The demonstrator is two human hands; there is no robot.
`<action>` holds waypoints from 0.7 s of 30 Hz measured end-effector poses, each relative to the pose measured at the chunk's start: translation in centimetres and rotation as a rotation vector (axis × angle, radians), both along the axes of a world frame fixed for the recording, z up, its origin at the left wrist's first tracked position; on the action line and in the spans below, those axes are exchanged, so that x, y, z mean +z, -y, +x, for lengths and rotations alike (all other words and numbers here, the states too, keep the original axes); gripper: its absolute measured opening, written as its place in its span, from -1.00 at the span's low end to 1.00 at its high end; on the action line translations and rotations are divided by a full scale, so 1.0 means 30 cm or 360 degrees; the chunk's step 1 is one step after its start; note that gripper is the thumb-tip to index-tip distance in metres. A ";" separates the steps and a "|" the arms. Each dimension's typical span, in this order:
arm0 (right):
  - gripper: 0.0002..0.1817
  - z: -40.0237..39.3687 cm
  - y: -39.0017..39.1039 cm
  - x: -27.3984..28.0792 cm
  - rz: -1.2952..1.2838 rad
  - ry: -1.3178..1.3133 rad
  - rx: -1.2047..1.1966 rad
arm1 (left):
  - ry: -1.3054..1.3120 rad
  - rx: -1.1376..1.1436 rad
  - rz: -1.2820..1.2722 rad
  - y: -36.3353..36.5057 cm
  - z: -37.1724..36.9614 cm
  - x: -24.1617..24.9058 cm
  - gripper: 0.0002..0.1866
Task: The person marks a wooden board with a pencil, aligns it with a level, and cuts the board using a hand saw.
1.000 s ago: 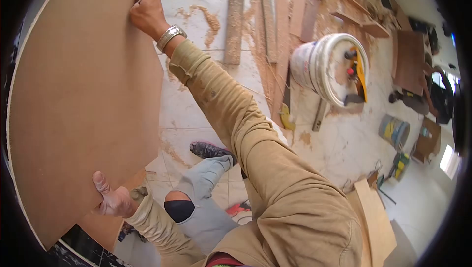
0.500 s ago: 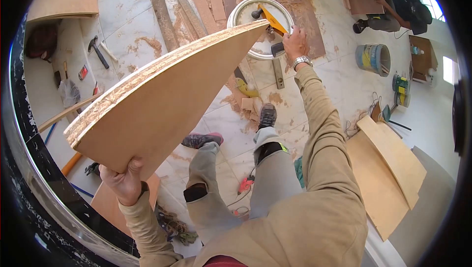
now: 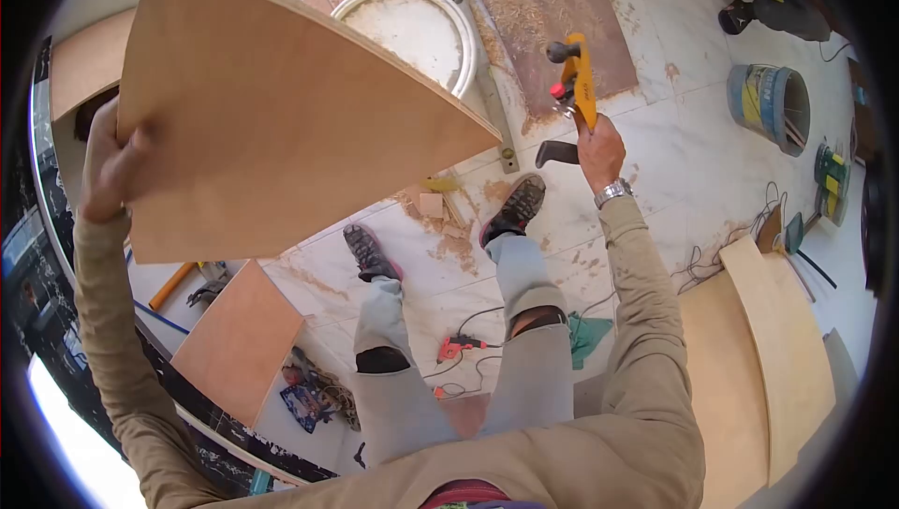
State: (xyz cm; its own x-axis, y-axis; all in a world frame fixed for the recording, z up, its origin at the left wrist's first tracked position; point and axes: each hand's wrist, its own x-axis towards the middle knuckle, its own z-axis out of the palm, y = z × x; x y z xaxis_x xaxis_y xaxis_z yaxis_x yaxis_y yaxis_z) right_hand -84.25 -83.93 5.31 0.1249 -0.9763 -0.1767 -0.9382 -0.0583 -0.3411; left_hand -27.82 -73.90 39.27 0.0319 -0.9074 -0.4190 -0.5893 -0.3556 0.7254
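My left hand [image 3: 114, 161] grips the left edge of a large plywood panel [image 3: 281, 125], raised at a tilt with its broad face toward me. The fingers behind the panel are hidden. In my right hand [image 3: 602, 155] is a yellow hand plane [image 3: 584, 78] with a black knob and a black rear handle. The plane hangs in the air to the right of the panel, apart from it. Behind the panel's long edge stands a round white bucket [image 3: 468, 36], partly covered. A metal level-like bar [image 3: 492, 102] lies beside the bucket.
Wood shavings cover boards [image 3: 552, 31] on the tiled floor. A blue bucket [image 3: 749, 102] stands at right, near another person's shoe [image 3: 737, 17]. Curved plywood pieces [image 3: 796, 359] lie at lower right. A red corded tool [image 3: 454, 348] lies between my legs, and a board [image 3: 239, 340] at left.
The panel has come off the white bucket, swinging up and left, and its broad face now shows more. My right hand has moved the hand plane right and away from the panel's tip.
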 end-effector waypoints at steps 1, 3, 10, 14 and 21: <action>-0.75 -0.137 -0.007 -0.065 0.0092 -0.0126 -0.0068 | 0.0058 -0.0026 0.0217 0.117 0.030 -0.081 -0.43; -0.73 -0.353 -0.033 -0.193 0.0231 -0.0323 -0.0162 | 0.0132 -0.0117 0.0333 0.314 0.125 -0.307 -0.30; -0.66 -0.647 -0.162 -0.670 0.0476 -0.0446 -0.0775 | 0.0289 -0.0672 0.0624 0.791 -0.053 -0.722 -0.33; -0.68 -0.659 -0.205 -0.832 0.0453 -0.0490 -0.0809 | 0.0301 -0.0552 0.0519 0.832 -0.096 -0.853 -0.43; -0.51 -0.615 -0.165 -0.942 0.0498 -0.0480 -0.0878 | 0.0571 -0.0358 0.0286 0.852 -0.218 -0.972 -0.41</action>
